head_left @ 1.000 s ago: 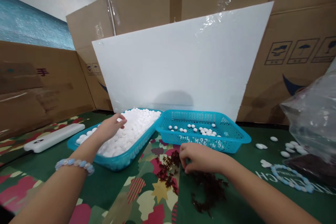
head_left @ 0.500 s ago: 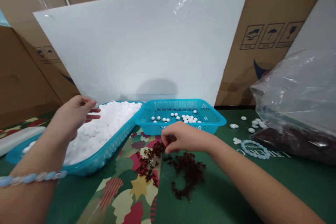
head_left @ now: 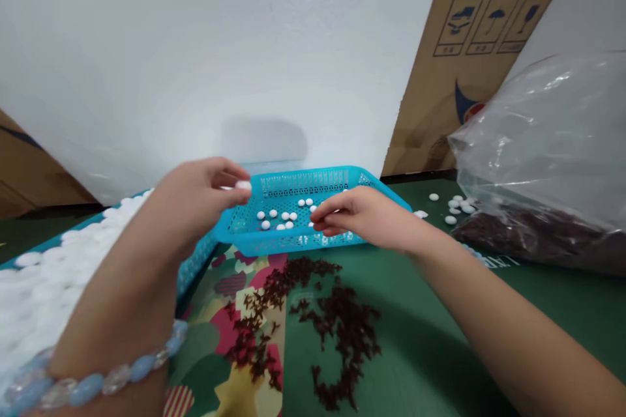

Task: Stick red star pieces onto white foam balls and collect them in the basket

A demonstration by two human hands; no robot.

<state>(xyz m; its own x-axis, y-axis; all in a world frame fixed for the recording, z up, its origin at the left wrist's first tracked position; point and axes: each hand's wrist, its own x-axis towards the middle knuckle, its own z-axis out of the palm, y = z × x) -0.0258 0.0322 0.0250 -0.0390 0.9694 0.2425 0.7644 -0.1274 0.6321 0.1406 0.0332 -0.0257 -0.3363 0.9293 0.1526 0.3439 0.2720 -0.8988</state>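
Note:
My left hand [head_left: 205, 199], with a blue and clear bead bracelet [head_left: 105, 381] at the wrist, pinches a small white ball [head_left: 243, 187] by the left end of a blue plastic basket [head_left: 293, 247]. Several white balls lie scattered on that basket's floor. Over its front right rim is my right hand [head_left: 364, 215], fingers drawn together; whatever is between the fingertips is hidden. Small dark brown star-like pieces [head_left: 349, 332] are spread on the table in front of the basket.
A larger blue basket [head_left: 193, 267] heaped with white balls [head_left: 53, 273] stands at the left. On the right lie several loose white balls [head_left: 450, 219] and a clear plastic bag [head_left: 548, 221] of dark brown pieces. A white board [head_left: 195, 65] and cardboard boxes [head_left: 420, 98] stand behind.
My left hand has come from the full basket toward the smaller one with a white ball. My right hand has risen from the brown pieces to the basket rim. The view has shifted.

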